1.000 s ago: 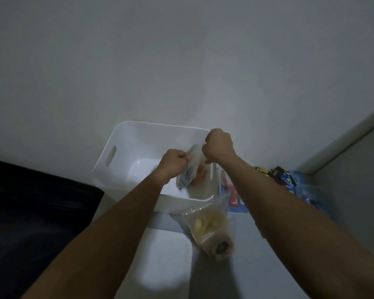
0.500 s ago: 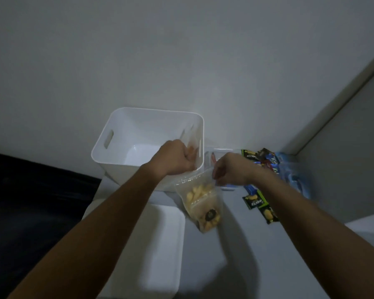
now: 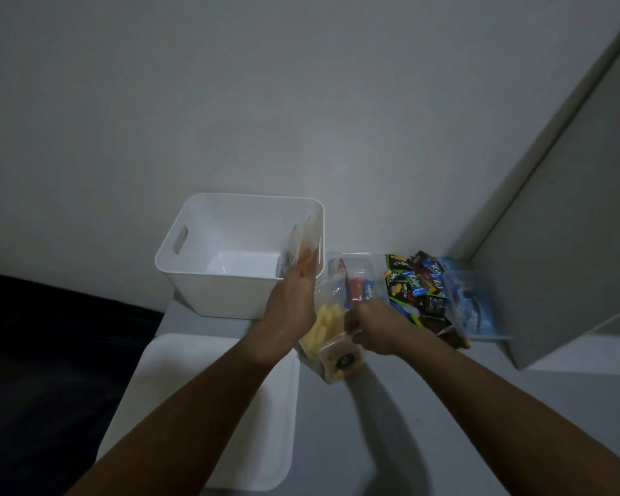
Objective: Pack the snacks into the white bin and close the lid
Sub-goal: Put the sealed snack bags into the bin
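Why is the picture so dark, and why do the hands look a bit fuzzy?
Head view: the room is dimly lit, so the wall looks grey; only the white bin and lid look bright. The arms cast soft shadows on the table. The left hand and right hand are blurred. The wide lens bends the edges.

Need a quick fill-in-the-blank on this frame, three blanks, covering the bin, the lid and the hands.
1. The white bin stands open; its lid lies flat ____ of it, nearer the camera.
2. The right hand grips a clear ____ of yellow snacks.
3. The pile of small snack packets lies to the ____ of the bin.
4. The left hand reaches over the bin's ____ corner.

Missing words: in front; bag; right; near right
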